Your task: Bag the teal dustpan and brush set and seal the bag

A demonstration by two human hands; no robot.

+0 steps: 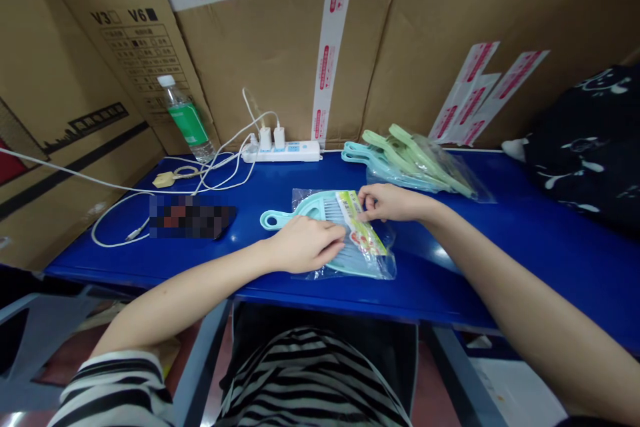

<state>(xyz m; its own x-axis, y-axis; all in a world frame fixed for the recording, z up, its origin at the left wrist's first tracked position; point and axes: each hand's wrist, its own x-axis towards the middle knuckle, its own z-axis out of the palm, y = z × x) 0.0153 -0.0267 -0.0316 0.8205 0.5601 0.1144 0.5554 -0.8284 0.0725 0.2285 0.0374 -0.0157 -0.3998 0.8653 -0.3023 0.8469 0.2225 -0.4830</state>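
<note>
A light-blue dustpan and brush set (pixel 317 209) lies on the blue table in a clear plastic bag (pixel 389 268), its looped handle pointing left. Across the bag runs a yellow-green printed label card (pixel 367 235). My left hand (pixel 307 243) rests over the middle of the set, fingers bent and close together on the plastic, hiding part of the bristles. At the card's upper right edge, my right hand (pixel 379 203) is closed in a pinch on the card. Behind it lie more bagged dustpan sets (pixel 407 159), light blue and green.
A white power strip (pixel 293 151) with plugged chargers and tangled white cables stands at the back. Left of it are a water bottle (pixel 187 121) and a blurred dark object (pixel 194 217). Cardboard (pixel 280 47) walls the back; a dark patterned cloth item (pixel 590 140) sits right.
</note>
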